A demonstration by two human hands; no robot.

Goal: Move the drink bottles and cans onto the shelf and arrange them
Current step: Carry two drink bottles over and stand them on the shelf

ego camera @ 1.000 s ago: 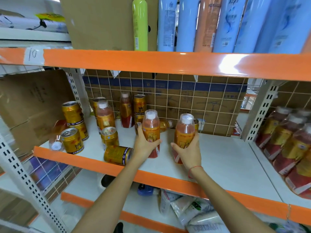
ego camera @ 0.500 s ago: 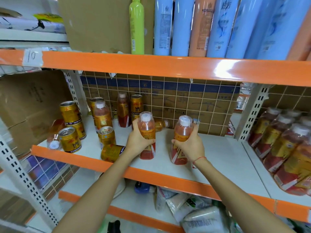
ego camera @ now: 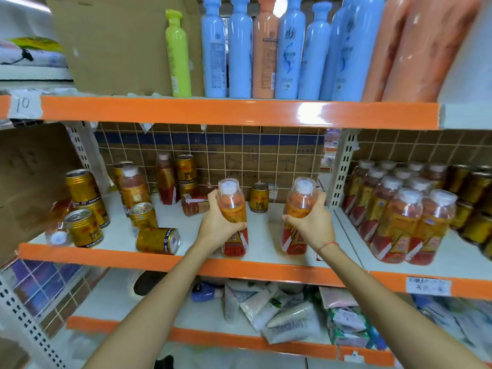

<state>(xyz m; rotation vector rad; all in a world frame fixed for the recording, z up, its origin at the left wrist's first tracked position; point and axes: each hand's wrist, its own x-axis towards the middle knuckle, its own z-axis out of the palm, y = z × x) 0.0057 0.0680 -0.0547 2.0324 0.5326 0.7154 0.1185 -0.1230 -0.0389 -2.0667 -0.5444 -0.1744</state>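
Each hand holds one orange drink bottle with a white cap above the white middle shelf (ego camera: 269, 238). My left hand (ego camera: 217, 225) grips the left bottle (ego camera: 232, 206) round its middle. My right hand (ego camera: 312, 225) grips the right bottle (ego camera: 300, 201) close to the upright post (ego camera: 342, 166). Gold cans (ego camera: 82, 186) stand stacked at the shelf's left; one can (ego camera: 157, 240) lies on its side near the front edge. More bottles (ego camera: 134, 187) stand behind them, and one bottle (ego camera: 194, 206) lies flat. Rows of the same bottles (ego camera: 399, 219) fill the right bay.
Tall blue, orange and green bottles (ego camera: 266, 49) and a cardboard box (ego camera: 111, 46) fill the shelf above. Bags (ego camera: 287, 318) lie on the shelf below. A lone gold can (ego camera: 258, 200) stands by the wire back grid. Cardboard leans at the far left.
Both hands have carried their bottles to the right along the shelf, the right one now near the post. The view has turned right, showing more of the right bay.
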